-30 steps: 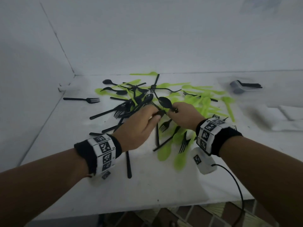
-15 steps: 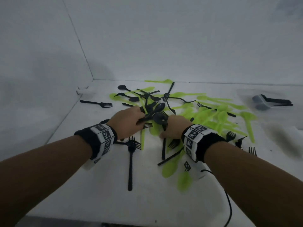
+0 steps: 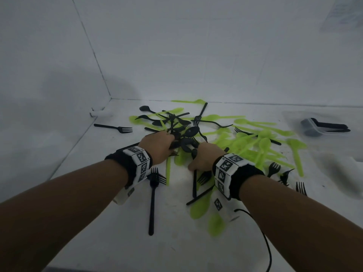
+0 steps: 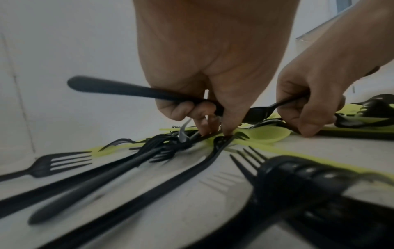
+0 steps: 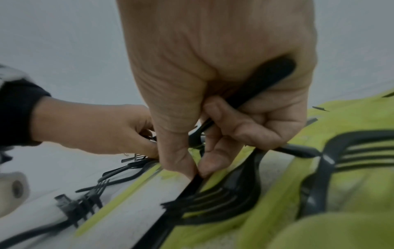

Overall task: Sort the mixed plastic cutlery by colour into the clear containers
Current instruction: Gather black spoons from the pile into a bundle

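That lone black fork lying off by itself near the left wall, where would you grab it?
By the handle of the lone black fork, from above. It lies flat, clear of the pile, with the long thin handle pointing toward the left wall; a pinch across its narrow sides near the middle should lift it level.

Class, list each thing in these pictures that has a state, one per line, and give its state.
Left hand: grips black cutlery.
Right hand: holds a black piece, pinches another on the table.
Green cutlery: loose on the table, unsorted.
Clear container: holds black pieces.
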The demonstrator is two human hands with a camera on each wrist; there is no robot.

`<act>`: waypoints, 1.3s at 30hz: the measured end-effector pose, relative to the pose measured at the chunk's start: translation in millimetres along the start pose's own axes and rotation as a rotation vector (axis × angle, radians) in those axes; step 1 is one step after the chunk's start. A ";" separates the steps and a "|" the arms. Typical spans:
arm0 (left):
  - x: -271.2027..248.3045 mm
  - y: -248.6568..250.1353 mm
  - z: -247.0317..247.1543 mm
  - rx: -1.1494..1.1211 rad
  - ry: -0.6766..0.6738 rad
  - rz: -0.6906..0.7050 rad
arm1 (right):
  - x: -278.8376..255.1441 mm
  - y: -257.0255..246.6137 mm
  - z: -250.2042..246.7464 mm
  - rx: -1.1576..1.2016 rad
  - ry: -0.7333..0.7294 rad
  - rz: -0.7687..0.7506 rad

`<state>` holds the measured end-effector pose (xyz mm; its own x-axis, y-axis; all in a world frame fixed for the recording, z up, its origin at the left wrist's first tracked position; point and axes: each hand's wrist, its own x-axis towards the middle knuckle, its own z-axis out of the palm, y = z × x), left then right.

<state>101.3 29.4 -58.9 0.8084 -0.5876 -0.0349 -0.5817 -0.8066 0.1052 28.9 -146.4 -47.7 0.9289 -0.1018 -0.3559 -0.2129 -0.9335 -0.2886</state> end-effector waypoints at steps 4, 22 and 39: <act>-0.7 -3.7 -3.4 -0.119 -0.059 -0.048 | -1.3 1.3 -3.0 -0.042 0.023 -0.006; -81.6 -47.2 -42.9 -0.440 0.035 -0.191 | -1.4 -35.3 -4.9 0.489 0.272 -0.038; -97.8 -102.2 -35.4 -0.690 0.071 -0.143 | 37.9 -65.2 8.7 -0.067 0.199 -0.109</act>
<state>84.8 171.5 -31.0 0.8902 -0.4545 -0.0327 -0.2989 -0.6366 0.7109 75.4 -86.4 -50.1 0.9882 -0.0590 -0.1417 -0.0939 -0.9626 -0.2541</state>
